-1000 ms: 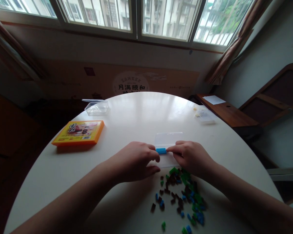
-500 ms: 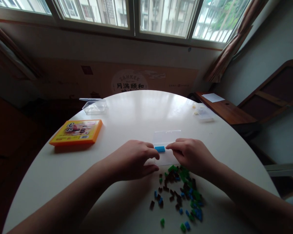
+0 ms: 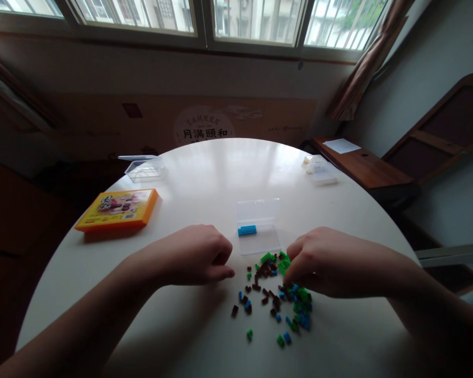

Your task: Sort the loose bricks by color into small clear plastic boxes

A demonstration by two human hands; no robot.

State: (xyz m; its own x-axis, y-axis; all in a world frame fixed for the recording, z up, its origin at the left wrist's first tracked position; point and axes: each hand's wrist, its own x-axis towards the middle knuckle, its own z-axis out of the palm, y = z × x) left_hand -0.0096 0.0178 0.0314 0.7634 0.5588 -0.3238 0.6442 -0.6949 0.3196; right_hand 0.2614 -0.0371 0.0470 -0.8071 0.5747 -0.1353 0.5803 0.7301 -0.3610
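A blue strip of joined toy bricks (image 3: 247, 230) lies on a clear plastic case (image 3: 260, 243) that is opened flat, with its lid part behind. My left hand (image 3: 201, 256) hovers to the left of the case, fingers curled and thumb held apart, with nothing between them. My right hand (image 3: 323, 262) is over the right side of a loose heap of small green, brown and blue bricks (image 3: 276, 302). Its bent fingers point down and meet the bricks there. Whatever its fingertips pinch, if anything, is hidden.
An orange-edged yellow box (image 3: 118, 207) lies at the left of the round white table (image 3: 205, 184). Behind it stands a clear container (image 3: 145, 170) with its lid raised. Another clear case (image 3: 321, 172) sits at the far right, near a wooden desk (image 3: 358, 163).
Both hands have left the blue strip. My left hand has drawn back leftward, and my right hand has come down to the loose bricks. The camera view has shifted slightly.
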